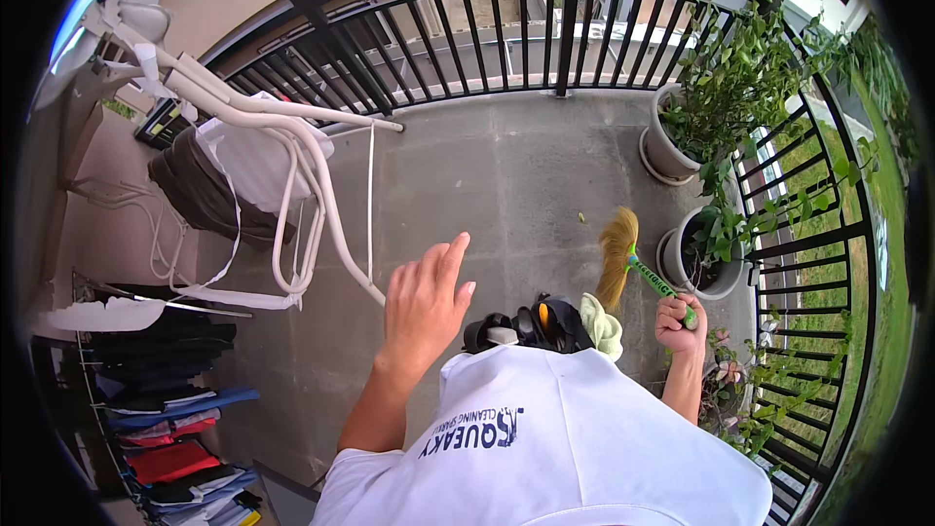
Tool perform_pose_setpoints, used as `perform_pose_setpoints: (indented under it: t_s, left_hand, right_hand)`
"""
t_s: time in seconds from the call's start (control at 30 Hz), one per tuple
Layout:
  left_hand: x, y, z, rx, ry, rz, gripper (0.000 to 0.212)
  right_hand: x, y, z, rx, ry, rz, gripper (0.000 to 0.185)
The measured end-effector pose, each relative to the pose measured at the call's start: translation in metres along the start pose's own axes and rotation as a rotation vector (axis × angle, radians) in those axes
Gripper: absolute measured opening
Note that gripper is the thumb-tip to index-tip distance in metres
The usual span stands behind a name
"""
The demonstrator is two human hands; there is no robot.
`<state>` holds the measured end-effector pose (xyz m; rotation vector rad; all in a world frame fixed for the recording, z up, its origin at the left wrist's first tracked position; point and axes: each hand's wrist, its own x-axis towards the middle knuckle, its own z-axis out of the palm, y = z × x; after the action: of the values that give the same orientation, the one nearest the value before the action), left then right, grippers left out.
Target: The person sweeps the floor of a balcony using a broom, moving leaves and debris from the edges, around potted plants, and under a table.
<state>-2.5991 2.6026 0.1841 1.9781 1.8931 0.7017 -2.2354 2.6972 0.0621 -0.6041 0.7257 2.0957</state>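
Observation:
My right hand point(681, 323) is closed around the green patterned handle of a soft-bristled broom point(619, 256), whose tan bristles point away over the balcony floor, left of a potted plant. My left hand point(431, 299) is held out over the floor with its fingers apart and nothing in it, close to a leg of a white tubular metal frame point(329, 204). At my waist hang a black pouch point(559, 325) with tools in it and a pale green cloth point(603, 327). A small green leaf point(581, 218) lies on the floor beyond the broom.
Two potted plants point(668, 153) point(719, 263) stand along the right side by the black metal railing point(562, 36). At left, a dark bag point(219, 183) sits behind the white frame. Clothes hang on a drying rack point(172, 460) at lower left. Climbing plants point(774, 402) grow at lower right.

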Motion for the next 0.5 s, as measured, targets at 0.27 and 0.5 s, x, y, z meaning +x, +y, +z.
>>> perform_pose_setpoints:
  t_s: [0.27,0.5]
  left_hand:
    - [0.113,-0.059,0.012,0.11,-0.294,-0.162,0.049]
    - [0.198,-0.099,-0.003,0.114,-0.239,-0.465,0.049]
  right_hand:
    - [0.11,-0.017,0.073,-0.436,0.138,0.123,0.012]
    - [0.213,-0.027,0.173,-1.156,0.363,0.175,0.01]
